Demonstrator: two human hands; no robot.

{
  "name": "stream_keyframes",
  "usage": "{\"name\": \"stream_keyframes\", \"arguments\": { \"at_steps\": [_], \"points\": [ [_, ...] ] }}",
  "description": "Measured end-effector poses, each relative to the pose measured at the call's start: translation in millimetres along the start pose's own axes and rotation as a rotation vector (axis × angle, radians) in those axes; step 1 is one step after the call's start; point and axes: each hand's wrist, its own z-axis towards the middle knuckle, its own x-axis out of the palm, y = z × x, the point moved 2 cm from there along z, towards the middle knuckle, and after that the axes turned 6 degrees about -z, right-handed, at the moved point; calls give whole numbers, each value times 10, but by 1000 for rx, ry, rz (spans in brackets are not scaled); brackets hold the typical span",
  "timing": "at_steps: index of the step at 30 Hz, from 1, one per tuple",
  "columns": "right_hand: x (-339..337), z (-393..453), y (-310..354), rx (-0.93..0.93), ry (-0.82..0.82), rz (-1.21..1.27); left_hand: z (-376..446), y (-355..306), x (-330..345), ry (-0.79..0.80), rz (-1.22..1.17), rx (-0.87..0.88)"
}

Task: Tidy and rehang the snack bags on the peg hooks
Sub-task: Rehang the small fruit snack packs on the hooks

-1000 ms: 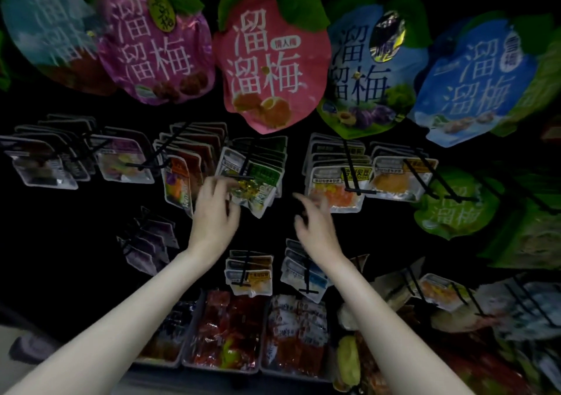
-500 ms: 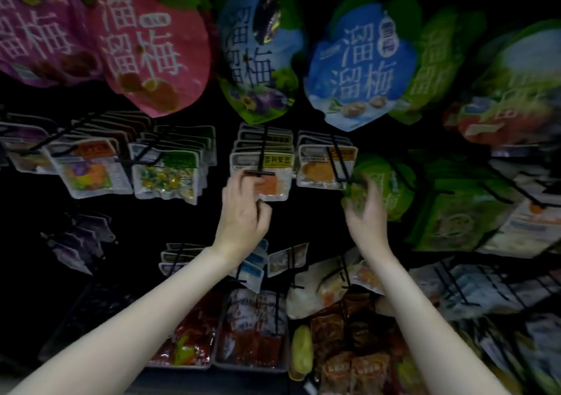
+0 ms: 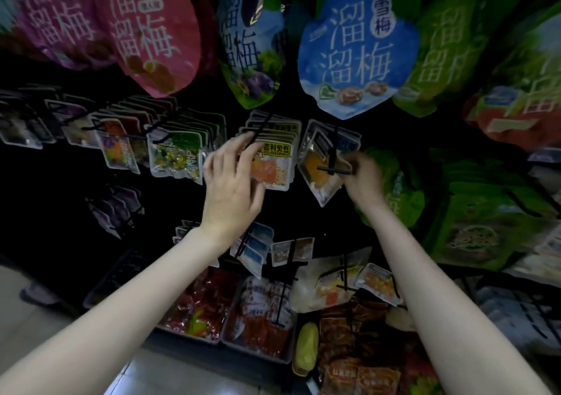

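Left hand (image 3: 230, 188) pinches yellow-labelled bag (image 3: 273, 164); right hand (image 3: 362, 179) grips tilted orange bag (image 3: 317, 164) just right of it

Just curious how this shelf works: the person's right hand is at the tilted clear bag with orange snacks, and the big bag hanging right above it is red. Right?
Not quite. In the head view the right hand is at the tilted orange-snack bag, but the big bag above it is blue, not red.

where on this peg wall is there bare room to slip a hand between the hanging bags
Free: the dark panel below the green-labelled candy packs, left of the left hand, above the purple packs. Crowded: the peg rows around the tilted orange pack at the right hand.
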Motion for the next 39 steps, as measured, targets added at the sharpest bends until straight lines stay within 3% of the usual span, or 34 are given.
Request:
{"name": "stream_keyframes", "arguments": {
  "at_steps": [5, 9, 13, 22, 28, 31, 39],
  "points": [
    [-160, -612, 39, -393, -124, -101, -61, 51, 78, 75, 82, 36],
    [-235, -911, 146, -559, 8, -155, -63, 60, 83, 63, 66, 43],
    [-75, -1055, 66, -476, 94, -203, -165, 96, 19, 85, -21, 59],
    [312, -1046, 280, -352, 130, -182, -661, 453, -295, 176, -113, -143],
    [818, -1099, 666, -456, 260, -164, -837, 650, -424, 495, -304, -232],
    [1080, -1177, 764, -498, 272, -188, -990, 889, -472, 529, -246, -224],
    [2184, -1545, 408, -422, 450, -224, -1684, 1821, -408, 806, -272, -598]
  ]
}}
